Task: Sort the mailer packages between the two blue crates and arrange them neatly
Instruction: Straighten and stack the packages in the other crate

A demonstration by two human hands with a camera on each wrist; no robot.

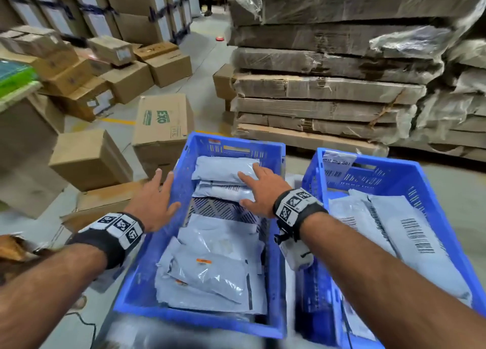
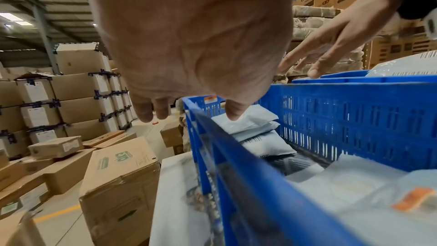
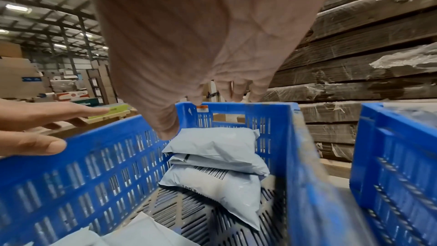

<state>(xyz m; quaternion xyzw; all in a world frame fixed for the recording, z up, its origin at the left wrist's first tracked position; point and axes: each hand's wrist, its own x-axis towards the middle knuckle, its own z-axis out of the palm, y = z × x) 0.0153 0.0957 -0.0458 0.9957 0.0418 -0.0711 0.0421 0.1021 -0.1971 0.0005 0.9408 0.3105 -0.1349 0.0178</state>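
Two blue crates stand side by side. In the left crate (image 1: 236, 141), three grey mailers (image 1: 221, 168) lie stacked against the far wall, with bare slatted floor in front and a loose pile of mailers (image 1: 210, 269) at the near end. The right crate (image 1: 368, 162) holds long barcoded mailers (image 1: 407, 238). My right hand (image 1: 249, 188) hovers open above the far stack (image 3: 220, 145), fingers spread (image 3: 201, 100), holding nothing. My left hand (image 1: 168, 191) is open above the left crate's left wall (image 2: 189, 91), also holding nothing.
Cardboard boxes (image 1: 89, 159) crowd the floor to the left, one with green print (image 1: 163, 120) right beside the left crate. A tall stack of plastic-wrapped flattened cardboard (image 1: 328, 85) stands behind both crates. The crates rest on a white surface (image 2: 175, 184).
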